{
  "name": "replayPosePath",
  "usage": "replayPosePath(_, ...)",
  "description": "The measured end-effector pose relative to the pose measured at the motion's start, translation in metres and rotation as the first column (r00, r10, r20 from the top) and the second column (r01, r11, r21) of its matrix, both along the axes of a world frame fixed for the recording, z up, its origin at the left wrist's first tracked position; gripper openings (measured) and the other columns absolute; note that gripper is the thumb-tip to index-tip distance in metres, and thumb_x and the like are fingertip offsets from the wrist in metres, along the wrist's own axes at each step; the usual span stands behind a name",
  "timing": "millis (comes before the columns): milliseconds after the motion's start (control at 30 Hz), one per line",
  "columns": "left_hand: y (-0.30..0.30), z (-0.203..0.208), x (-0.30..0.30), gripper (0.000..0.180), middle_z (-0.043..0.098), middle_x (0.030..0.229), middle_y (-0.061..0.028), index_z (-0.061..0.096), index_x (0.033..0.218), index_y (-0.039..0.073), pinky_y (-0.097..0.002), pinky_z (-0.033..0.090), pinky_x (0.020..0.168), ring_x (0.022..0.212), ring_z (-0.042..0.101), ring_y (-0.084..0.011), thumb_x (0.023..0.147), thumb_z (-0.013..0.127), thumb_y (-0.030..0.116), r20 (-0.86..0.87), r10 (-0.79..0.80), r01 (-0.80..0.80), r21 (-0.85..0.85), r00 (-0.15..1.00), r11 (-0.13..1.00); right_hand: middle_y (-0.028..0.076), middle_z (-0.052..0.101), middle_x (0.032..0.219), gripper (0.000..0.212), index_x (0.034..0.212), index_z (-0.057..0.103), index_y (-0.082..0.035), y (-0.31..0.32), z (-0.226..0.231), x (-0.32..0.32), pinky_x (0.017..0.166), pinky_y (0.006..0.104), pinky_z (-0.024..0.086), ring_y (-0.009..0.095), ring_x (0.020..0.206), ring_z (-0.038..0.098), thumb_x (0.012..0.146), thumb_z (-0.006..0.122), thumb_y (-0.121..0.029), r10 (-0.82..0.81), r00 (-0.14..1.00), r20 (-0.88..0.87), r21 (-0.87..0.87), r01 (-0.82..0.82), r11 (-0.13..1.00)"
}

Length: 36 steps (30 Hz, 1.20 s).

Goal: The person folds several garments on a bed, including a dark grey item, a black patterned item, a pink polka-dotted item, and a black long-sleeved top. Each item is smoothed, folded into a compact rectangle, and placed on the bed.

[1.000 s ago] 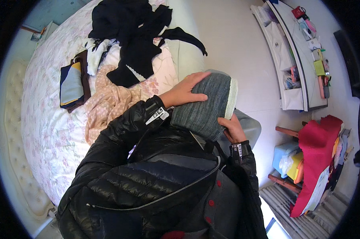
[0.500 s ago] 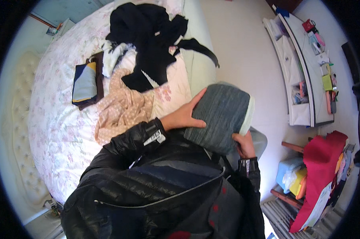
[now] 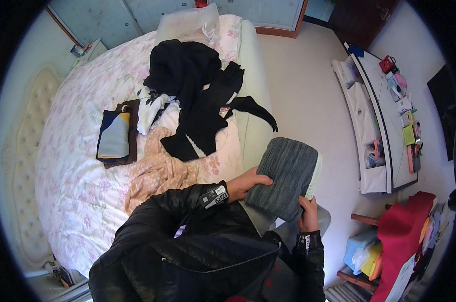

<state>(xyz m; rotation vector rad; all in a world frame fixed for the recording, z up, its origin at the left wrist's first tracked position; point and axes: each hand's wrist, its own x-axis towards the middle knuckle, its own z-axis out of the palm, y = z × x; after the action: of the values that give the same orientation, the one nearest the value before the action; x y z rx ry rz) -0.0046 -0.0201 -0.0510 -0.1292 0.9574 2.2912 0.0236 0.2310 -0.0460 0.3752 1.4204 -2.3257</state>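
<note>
A folded dark grey-blue garment with fine streaks and a pale ribbed edge along its right side is held up in front of me, beyond the bed's right edge. My left hand grips its left side, thumb on top and fingers hidden beneath. At the lower right corner my right hand pinches the garment, its thumb over the pale edge. On the bed left of my hands lie a crumpled peach dotted cloth, a spread black garment and a folded stack of blue, grey and brown clothes.
The bed has a flowered sheet; a black-and-white cloth and a clear plastic bag lie on it. At right stand a white cabinet with small items on top and a rack draped with red cloth.
My view has tilted up, showing more of the far cupboards. Both hands still hold the folded garment, which sits lower in the picture.
</note>
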Motion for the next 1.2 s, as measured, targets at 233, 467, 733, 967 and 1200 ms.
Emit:
replayPosePath(233, -0.043, 0.006, -0.133, 0.053, 0.063, 0.122, -0.0153, 0.048, 0.136, -0.002, -0.0404, 0.056, 0.093, 0.108, 0.066, -0.0247, 0.085, 0.062, 0.004, -0.107, 0.294, -0.302, -0.068, 0.95, 0.951, 0.017, 0.067, 0.112, 0.042, 0.138, 0.045, -0.005, 0.012, -0.017, -0.02, 0.074, 0.0334, 0.06, 0.022, 0.09, 0.068, 0.099, 0.055, -0.015, -0.037, 0.996, 0.078, 0.023, 0.035, 0.999)
replayPosePath(467, -0.134, 0.026, -0.336, 0.05, 0.063, 0.12, -0.0144, 0.051, 0.133, 0.0, -0.0455, 0.057, 0.092, 0.105, 0.065, -0.0301, 0.086, 0.065, 0.008, -0.38, 0.592, -0.606, 0.097, 0.711, 0.789, 0.015, 0.067, 0.105, 0.037, 0.133, 0.049, -0.008, 0.031, -0.047, -0.016, 0.072, 0.0318, 0.057, 0.02, 0.086, 0.066, 0.098, 0.057, -0.017, -0.117, 0.977, 0.178, 0.142, 0.092, 0.986)
replayPosePath(733, -0.273, -0.114, -0.468, 0.069, 0.062, 0.125, -0.0177, 0.047, 0.136, -0.002, -0.0418, 0.053, 0.092, 0.107, 0.064, -0.0319, 0.076, 0.079, 0.008, -0.536, 0.674, -0.816, -0.551, 0.508, 0.176, 0.015, 0.069, 0.104, 0.033, 0.129, 0.052, -0.008, 0.034, -0.07, -0.023, 0.07, 0.0328, 0.06, 0.021, 0.085, 0.07, 0.098, 0.057, -0.016, -0.168, 0.948, 0.27, 0.135, 0.135, 0.982)
replayPosePath(967, -0.267, -0.093, -0.415, 0.075, 0.061, 0.118, -0.0122, 0.038, 0.143, -0.001, -0.038, 0.05, 0.086, 0.102, 0.061, -0.0227, 0.082, 0.078, 0.016, -0.268, 0.647, -0.667, -0.542, 0.714, 0.511, 0.014, 0.068, 0.103, 0.031, 0.127, 0.052, -0.007, 0.022, -0.066, -0.053, 0.07, 0.0299, 0.057, 0.019, 0.083, 0.067, 0.099, 0.057, -0.018, -0.11, 0.935, 0.337, 0.319, -0.004, 0.948)
replayPosePath(1200, -0.271, 0.013, -0.26, 0.061, 0.063, 0.125, -0.0137, 0.039, 0.146, -0.003, -0.0301, 0.051, 0.089, 0.11, 0.064, -0.0195, 0.095, 0.065, 0.018, -0.472, 0.404, -0.594, -0.383, 0.784, 0.707, 0.013, 0.068, 0.101, 0.033, 0.129, 0.052, -0.003, 0.01, -0.061, -0.064, 0.068, 0.0271, 0.056, 0.016, 0.08, 0.065, 0.098, 0.057, -0.014, 0.045, 0.971, 0.233, 0.3, -0.116, 0.947)
